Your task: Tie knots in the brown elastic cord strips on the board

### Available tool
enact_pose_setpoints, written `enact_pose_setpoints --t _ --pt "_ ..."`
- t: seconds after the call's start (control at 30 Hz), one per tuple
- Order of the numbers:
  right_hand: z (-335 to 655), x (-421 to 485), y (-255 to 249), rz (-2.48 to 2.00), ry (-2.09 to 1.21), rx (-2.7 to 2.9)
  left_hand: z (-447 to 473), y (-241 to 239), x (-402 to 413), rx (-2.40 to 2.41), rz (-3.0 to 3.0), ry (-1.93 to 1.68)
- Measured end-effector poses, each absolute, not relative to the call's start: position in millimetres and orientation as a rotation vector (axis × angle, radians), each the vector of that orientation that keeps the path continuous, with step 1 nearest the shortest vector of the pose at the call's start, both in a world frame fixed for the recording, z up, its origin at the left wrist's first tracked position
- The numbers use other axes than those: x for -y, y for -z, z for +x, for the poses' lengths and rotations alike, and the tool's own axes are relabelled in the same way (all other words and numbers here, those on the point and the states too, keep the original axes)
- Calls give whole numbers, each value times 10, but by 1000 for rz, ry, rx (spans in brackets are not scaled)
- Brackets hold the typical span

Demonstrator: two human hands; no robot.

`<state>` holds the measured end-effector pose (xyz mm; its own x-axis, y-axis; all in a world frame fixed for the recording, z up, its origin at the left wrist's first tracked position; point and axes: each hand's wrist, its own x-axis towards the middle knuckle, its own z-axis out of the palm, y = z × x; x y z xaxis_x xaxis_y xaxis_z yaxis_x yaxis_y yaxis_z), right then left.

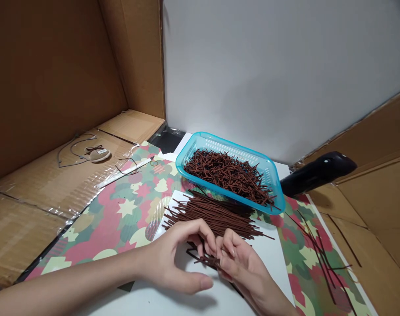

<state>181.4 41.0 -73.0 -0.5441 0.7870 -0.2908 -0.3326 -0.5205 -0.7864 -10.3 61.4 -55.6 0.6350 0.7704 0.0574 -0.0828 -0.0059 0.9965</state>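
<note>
My left hand (180, 254) and my right hand (242, 267) meet at the bottom centre over a white sheet (275, 259). Both pinch the same thin brown cord (205, 260) between their fingertips, with its ends poking out to the left. Just beyond the fingers lies a flat heap of straight brown cords (216, 213). Behind that stands a turquoise plastic basket (200, 147) filled with knotted brown cord pieces (229, 175).
A leaf-patterned mat (121, 210) covers the work surface. Loose brown cords (321, 259) lie scattered at the right. A black tool handle (318, 173) rests at the back right. Cardboard walls (48, 74) enclose the space; a small tan tag with string (98, 153) lies on the left flap.
</note>
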Motion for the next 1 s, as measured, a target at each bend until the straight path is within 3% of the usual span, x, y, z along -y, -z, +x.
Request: enact_pose_setpoints --t 0.7,1.0 --pt "1810 -401 723 -812 -2161 954 -38 661 -596 -713 1053 -646" --pt "1808 -399 707 -1020 -1853 1086 -13 717 -659 -774 802 -651"
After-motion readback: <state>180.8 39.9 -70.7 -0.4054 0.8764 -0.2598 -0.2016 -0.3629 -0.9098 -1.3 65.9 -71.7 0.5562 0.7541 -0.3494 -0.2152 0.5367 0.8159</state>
